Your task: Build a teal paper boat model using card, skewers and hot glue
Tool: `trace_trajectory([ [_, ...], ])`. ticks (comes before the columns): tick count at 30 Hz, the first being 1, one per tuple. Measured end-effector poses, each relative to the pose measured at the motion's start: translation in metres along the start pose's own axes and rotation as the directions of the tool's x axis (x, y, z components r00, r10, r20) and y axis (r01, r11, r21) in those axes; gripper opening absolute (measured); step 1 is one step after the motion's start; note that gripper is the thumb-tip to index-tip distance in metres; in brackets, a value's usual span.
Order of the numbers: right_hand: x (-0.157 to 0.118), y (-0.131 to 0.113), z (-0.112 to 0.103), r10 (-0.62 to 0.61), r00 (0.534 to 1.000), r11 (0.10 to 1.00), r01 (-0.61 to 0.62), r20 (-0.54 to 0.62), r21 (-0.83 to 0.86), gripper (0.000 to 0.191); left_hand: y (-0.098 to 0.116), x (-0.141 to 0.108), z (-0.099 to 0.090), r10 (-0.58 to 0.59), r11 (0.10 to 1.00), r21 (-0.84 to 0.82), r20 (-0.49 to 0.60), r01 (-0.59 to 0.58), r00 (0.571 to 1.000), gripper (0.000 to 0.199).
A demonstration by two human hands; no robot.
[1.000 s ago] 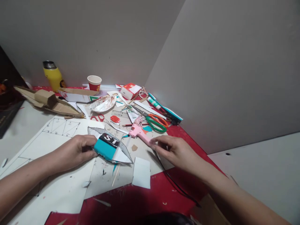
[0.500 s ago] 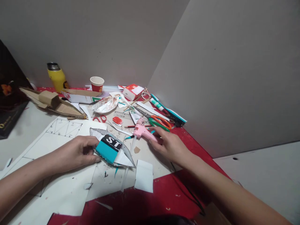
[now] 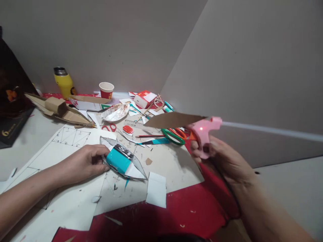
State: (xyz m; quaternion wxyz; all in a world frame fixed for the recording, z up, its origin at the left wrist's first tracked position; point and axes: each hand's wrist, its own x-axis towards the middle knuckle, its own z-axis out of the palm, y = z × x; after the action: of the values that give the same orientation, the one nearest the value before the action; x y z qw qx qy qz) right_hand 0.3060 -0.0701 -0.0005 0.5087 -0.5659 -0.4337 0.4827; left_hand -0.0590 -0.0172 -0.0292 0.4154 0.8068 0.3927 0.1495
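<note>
My left hand (image 3: 94,159) pinches the left end of a small paper boat (image 3: 119,161), which has a teal and black covering lettered in white and a pointed white end. The boat rests on the white sheets. Raised at the right, my right hand (image 3: 217,154) grips the handle of a pink hot glue gun (image 3: 202,131) with a red light glowing on its body. A long translucent glue stick (image 3: 267,129) sticks out of its back. A leaf-shaped brown cardboard piece (image 3: 174,120) is at the nozzle end; whether it is attached I cannot tell.
A cardboard boat (image 3: 60,109), yellow bottle (image 3: 64,84) and paper cup (image 3: 106,90) stand at the back. Orange-green-handled scissors (image 3: 174,136), a pencil (image 3: 150,136), a ruler (image 3: 136,124) and paper scraps lie mid-table. A grey wall (image 3: 239,84) rises at the right.
My right hand has taken hold of the glue gun, lifted it to the right and turned it; the cardboard piece now shows by its nozzle. My left hand stays on the boat.
</note>
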Motion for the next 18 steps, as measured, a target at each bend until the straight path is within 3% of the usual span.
trace_trajectory([
  [3, 0.002, 0.008, 0.001, 0.027, 0.997, 0.996, -0.020, 0.078, -0.091, 0.026, -0.002, -0.002, 0.000, -0.018, 1.000, -0.007, 0.035, 0.019, 0.999, 0.018],
  [6, 0.013, 0.015, -0.006, -0.158, 0.987, 0.915, 0.153, 0.017, -0.374, 0.027, 0.000, -0.005, -0.005, -0.061, 0.996, -0.063, 0.016, 0.062, 0.998, 0.022],
  [9, 0.029, 0.021, -0.016, -0.366, 0.931, 0.686, 0.269, -0.001, -0.676, 0.025, 0.003, -0.006, -0.013, -0.090, 0.982, -0.165, 0.009, 0.091, 0.996, 0.024],
  [11, 0.040, 0.026, -0.023, -0.428, 0.900, 0.520, 0.322, 0.085, -0.791, 0.032, 0.002, -0.005, -0.020, -0.132, 0.962, -0.245, -0.039, 0.118, 0.991, 0.023],
  [14, 0.056, 0.035, -0.031, -0.421, 0.869, 0.293, 0.401, 0.259, -0.868, 0.042, -0.004, -0.001, -0.030, -0.245, 0.930, -0.332, -0.239, 0.158, 0.940, 0.027],
  [16, 0.066, 0.041, -0.037, -0.390, 0.868, 0.163, 0.395, 0.309, -0.904, 0.045, -0.009, 0.002, -0.033, -0.295, 0.925, -0.335, -0.344, 0.177, 0.891, 0.035],
  [18, 0.073, 0.042, -0.042, -0.356, 0.876, 0.090, 0.379, 0.326, -0.921, 0.046, -0.012, 0.005, -0.033, -0.321, 0.917, -0.336, -0.303, 0.214, 0.898, 0.041],
])
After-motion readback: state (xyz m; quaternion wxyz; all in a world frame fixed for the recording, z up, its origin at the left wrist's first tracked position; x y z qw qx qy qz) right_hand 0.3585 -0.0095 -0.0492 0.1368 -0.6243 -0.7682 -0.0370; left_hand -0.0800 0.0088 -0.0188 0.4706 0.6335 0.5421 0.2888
